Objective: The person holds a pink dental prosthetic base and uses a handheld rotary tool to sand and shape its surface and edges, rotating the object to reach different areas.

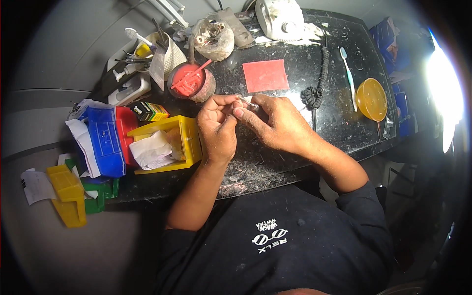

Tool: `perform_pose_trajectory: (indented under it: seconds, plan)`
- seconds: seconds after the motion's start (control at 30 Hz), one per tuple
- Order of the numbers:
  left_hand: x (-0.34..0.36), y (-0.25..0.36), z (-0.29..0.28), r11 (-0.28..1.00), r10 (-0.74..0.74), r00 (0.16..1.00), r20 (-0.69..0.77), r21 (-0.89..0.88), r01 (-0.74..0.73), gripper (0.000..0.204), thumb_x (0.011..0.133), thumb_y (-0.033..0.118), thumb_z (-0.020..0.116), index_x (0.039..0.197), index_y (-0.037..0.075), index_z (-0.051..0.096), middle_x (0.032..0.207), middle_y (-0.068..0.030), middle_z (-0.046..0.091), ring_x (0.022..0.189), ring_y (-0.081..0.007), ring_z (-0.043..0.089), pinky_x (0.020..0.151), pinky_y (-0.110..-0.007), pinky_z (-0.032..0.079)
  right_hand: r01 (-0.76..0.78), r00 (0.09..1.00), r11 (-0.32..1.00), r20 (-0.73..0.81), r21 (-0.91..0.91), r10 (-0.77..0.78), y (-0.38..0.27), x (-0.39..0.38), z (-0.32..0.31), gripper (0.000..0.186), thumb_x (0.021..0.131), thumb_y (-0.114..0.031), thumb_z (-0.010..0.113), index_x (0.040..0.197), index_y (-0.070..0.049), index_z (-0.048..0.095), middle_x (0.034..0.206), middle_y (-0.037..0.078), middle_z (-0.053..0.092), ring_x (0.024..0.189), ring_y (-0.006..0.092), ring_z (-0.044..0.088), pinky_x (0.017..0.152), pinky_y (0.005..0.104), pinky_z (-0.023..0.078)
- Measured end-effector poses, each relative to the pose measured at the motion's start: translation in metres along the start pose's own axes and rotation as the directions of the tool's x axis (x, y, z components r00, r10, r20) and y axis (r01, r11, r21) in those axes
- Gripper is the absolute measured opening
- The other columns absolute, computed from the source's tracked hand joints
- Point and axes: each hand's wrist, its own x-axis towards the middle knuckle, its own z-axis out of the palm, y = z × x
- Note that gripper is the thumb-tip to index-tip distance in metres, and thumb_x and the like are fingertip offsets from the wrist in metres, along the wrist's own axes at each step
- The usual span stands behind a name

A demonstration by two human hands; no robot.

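Head view: nearest is the person's dark shirt (275,246), with both forearms reaching up over the black desk (236,169), whose near edge is dusted with pale debris. At near left, a yellow bin (66,201) and a green bin (101,194) sit by the desk's edge, and a little farther on a blue bin (105,142), a red bin (126,135) and a larger yellow bin (192,147) with folded paper (151,150) in it stand side by side. In the middle, the left hand (218,125) has its thumb and fingers drawn together, pinching what seems a small piece (239,102), though the fingertips hide most of it. The right hand (280,123) is curled round a slender metallic tool (252,106), its tip meeting the left fingertips. To the right lies an amber bowl (372,101), with a toothbrush (349,78) just beside it. Beyond the hands, a red sheet (265,75) lies flat, between a grey pot (209,88) of red strips (189,81) on the left and a black coiled cord (322,69) on the right. Farthest back stand a cloudy container (219,44) of small parts and a white machine (280,22).
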Motion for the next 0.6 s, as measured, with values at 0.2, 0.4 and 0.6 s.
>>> perform_pose_trajectory:
  seconds: [0.2,0.4,0.6]
  plan:
    - [0.0,0.0,0.0,1.0,0.006,1.0,0.005,-0.01,-0.006,0.014,0.093,-0.009,0.062,0.106,-0.005,0.06,0.099,-0.0127,0.07,0.093,-0.0151,0.069,0.088,-0.027,0.055,0.018,1.0,1.0,0.015,0.025,-0.019,0.0,0.0,-0.004,0.05,0.094,-0.043,0.069,0.076,0.003,0.063,0.06,0.021,0.059,0.055,0.0375,0.061,0.053,0.045,0.045]
    - [-0.001,0.001,0.0,0.996,0.016,0.999,0.044,-0.093,-0.012,0.015,0.093,-0.009,0.062,0.107,-0.004,0.061,0.101,-0.0139,0.071,0.095,-0.016,0.069,0.09,-0.028,0.054,0.032,0.999,0.999,0.012,0.01,-0.033,-0.003,0.002,-0.012,0.05,0.092,-0.044,0.072,0.076,0.003,0.065,0.061,0.019,0.06,0.054,0.0344,0.062,0.053,0.0422,0.046]
    - [-0.001,0.0,-0.002,0.984,-0.021,0.998,0.061,-0.176,0.031,0.017,0.093,-0.01,0.06,0.108,-0.004,0.061,0.102,-0.0139,0.071,0.095,-0.0163,0.069,0.091,-0.029,0.054,0.037,0.999,0.999,0.039,0.021,-0.038,-0.002,0.001,-0.011,0.048,0.093,-0.041,0.071,0.079,0.003,0.064,0.059,0.016,0.056,0.054,0.0248,0.052,0.052,0.04,0.041]
